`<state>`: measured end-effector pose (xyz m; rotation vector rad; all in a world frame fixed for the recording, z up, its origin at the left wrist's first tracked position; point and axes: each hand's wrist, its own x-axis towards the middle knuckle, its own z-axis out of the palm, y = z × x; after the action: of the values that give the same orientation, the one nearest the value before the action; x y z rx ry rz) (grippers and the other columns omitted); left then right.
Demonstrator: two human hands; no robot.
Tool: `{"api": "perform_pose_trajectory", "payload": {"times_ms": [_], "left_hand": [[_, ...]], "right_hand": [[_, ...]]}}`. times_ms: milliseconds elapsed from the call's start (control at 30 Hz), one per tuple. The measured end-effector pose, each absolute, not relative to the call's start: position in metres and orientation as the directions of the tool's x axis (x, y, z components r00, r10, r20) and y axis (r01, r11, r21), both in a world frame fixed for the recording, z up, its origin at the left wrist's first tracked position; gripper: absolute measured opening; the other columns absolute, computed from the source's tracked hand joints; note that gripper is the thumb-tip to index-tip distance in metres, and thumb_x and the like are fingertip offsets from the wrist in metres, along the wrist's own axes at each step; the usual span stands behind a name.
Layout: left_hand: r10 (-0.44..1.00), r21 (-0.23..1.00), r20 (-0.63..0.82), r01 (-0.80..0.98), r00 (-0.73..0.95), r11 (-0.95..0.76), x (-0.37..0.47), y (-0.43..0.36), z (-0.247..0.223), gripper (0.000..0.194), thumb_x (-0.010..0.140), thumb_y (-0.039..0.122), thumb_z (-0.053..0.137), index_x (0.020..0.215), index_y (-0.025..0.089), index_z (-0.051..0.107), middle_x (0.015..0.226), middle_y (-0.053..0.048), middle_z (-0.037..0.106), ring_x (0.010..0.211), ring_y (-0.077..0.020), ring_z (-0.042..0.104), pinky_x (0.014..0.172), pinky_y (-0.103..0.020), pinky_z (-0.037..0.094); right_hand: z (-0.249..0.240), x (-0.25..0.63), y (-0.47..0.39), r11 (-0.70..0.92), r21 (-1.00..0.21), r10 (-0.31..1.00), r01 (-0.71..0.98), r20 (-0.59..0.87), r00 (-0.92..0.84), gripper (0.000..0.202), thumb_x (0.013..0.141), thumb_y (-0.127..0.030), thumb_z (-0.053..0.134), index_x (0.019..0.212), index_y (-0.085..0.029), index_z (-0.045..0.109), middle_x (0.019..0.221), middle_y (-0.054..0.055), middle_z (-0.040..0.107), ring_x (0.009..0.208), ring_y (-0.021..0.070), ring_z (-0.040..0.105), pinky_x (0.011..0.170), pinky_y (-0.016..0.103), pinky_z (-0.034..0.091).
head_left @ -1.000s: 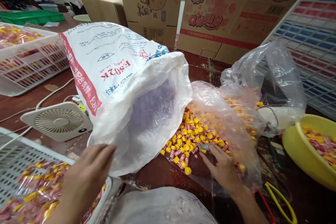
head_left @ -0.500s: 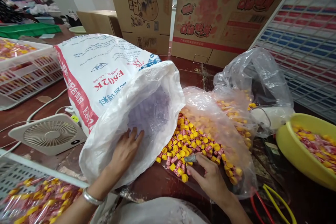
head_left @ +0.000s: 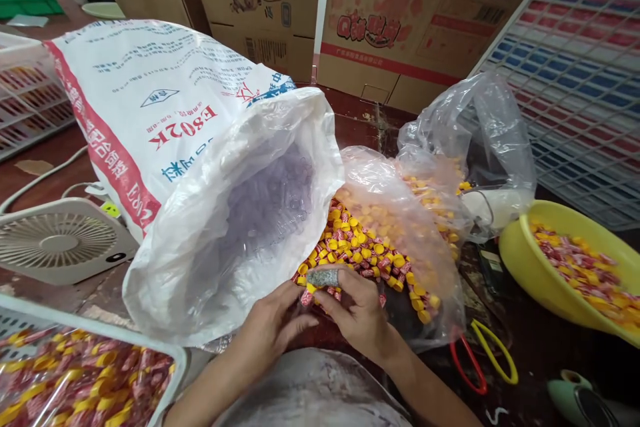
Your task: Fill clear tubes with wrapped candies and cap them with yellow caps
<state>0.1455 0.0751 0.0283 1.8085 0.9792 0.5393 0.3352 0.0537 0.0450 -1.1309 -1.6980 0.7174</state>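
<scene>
My right hand [head_left: 357,310], its index finger wrapped in a grey cover, pinches a small yellow cap [head_left: 311,287] with a red-and-white patterned piece attached. Close against it is my left hand [head_left: 273,323], fingers curled and thumb apart; what its hidden fingertips hold I cannot make out. Behind them lies a pile of yellow-capped red-and-white pieces [head_left: 357,247], spilling from a clear plastic bag [head_left: 425,227]. To the left, a white woven sack [head_left: 175,267] gapes toward me, with clear plastic containers [head_left: 270,203] inside.
A white basket [head_left: 175,360] of filled pieces stands front left, beside a small fan [head_left: 60,240]. On the right are a yellow basin [head_left: 515,247], red-handled and yellow-handled scissors or pliers [head_left: 493,353] and a wire rack [head_left: 565,113]. Cardboard boxes [head_left: 425,27] stand behind.
My left hand has come out of the sack's mouth and moved right to meet my right hand. The right hand has moved left, a yellow cap now in its pinch. The view has shifted.
</scene>
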Motion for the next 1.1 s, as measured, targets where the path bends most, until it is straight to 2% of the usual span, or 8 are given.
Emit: {"api": "perform_pose_trajectory", "payload": {"times_ms": [133,300,467,600,767,867,967,1100], "left_hand": [[0.817,0.983,-0.168,0.153,0.552,0.099,0.152,0.069,0.034,0.025,0.090,0.045,0.063,0.093,0.020,0.068,0.096,-0.004,0.070,0.093,-0.0219,0.061,0.087,-0.031,0.048],[0.756,0.850,-0.318,-0.181,0.573,0.495,0.163,0.058,0.024,0.038,0.085,0.054,0.067,0.091,0.016,0.066,0.077,-0.003,0.069,0.072,-0.0177,0.062,0.072,-0.029,0.050],[0.703,0.817,-0.392,-0.127,0.593,0.563,0.168,0.062,0.022,0.034,0.080,0.046,0.073,0.079,0.015,0.059,0.069,0.000,0.063,0.065,-0.0137,0.058,0.065,-0.025,0.047],[0.844,0.943,-0.249,0.317,0.475,0.101,0.145,0.090,0.026,0.006,0.078,0.022,0.062,0.075,0.018,0.059,0.072,0.002,0.056,0.068,-0.0151,0.055,0.066,-0.027,0.045],[0.911,0.200,-0.042,0.897,0.410,-0.394,0.112,0.142,0.021,0.047,0.085,0.003,0.041,0.117,0.022,0.070,0.095,-0.011,0.062,0.079,-0.0246,0.061,0.070,-0.035,0.046],[0.847,-0.008,-0.055,0.848,0.528,-0.529,0.108,0.157,0.011,0.047,0.086,0.001,0.040,0.113,0.022,0.073,0.094,-0.014,0.062,0.085,-0.0298,0.063,0.075,-0.041,0.048],[0.852,0.055,0.014,0.850,0.524,-0.524,0.110,0.154,0.006,0.042,0.087,0.005,0.044,0.113,0.022,0.073,0.103,-0.016,0.063,0.092,-0.0311,0.063,0.078,-0.042,0.051],[0.847,0.442,0.090,0.741,0.524,-0.505,0.115,0.128,0.011,0.035,0.091,0.015,0.049,0.118,0.022,0.069,0.119,-0.012,0.067,0.106,-0.0281,0.064,0.089,-0.039,0.051]], "right_hand": [[0.054,0.341,0.054,0.480,-0.793,0.869,0.376,0.372,-0.327,0.019,0.100,-0.027,0.055,0.116,-0.021,0.065,0.109,0.008,0.072,0.109,0.0202,0.066,0.097,0.035,0.055],[0.037,0.334,0.048,0.629,-0.566,0.777,0.533,0.456,-0.433,0.071,0.078,-0.053,0.079,0.130,-0.016,0.050,0.119,0.017,0.067,0.120,0.0326,0.059,0.105,0.052,0.049],[0.023,0.327,0.044,0.594,-0.505,0.798,0.626,0.467,-0.381,0.068,0.075,-0.048,0.081,0.126,-0.019,0.048,0.112,0.015,0.067,0.116,0.0346,0.062,0.108,0.062,0.043],[0.032,0.361,0.047,0.481,-0.527,0.877,0.701,0.287,-0.386,0.088,0.073,-0.052,0.083,0.142,-0.019,0.040,0.139,0.018,0.055,0.138,0.0364,0.044,0.113,0.057,0.040],[0.016,0.399,0.038,0.210,-0.429,0.965,0.879,0.237,-0.114,0.007,0.096,-0.025,0.059,0.102,-0.020,0.061,0.097,0.008,0.067,0.092,0.0247,0.067,0.079,0.038,0.057],[0.001,0.393,0.033,0.302,-0.353,0.948,0.886,0.208,-0.241,0.018,0.096,-0.010,0.051,0.087,-0.021,0.062,0.090,0.005,0.066,0.081,0.0193,0.065,0.074,0.031,0.054],[-0.008,0.381,0.035,0.373,-0.248,0.921,0.894,0.213,-0.325,0.020,0.094,-0.005,0.053,0.099,-0.021,0.065,0.103,0.007,0.067,0.092,0.0209,0.063,0.079,0.032,0.052],[-0.010,0.382,0.043,0.381,-0.162,0.922,0.910,0.138,-0.362,0.014,0.092,-0.010,0.062,0.098,-0.022,0.063,0.102,0.005,0.068,0.094,0.0227,0.060,0.077,0.032,0.050]]}}
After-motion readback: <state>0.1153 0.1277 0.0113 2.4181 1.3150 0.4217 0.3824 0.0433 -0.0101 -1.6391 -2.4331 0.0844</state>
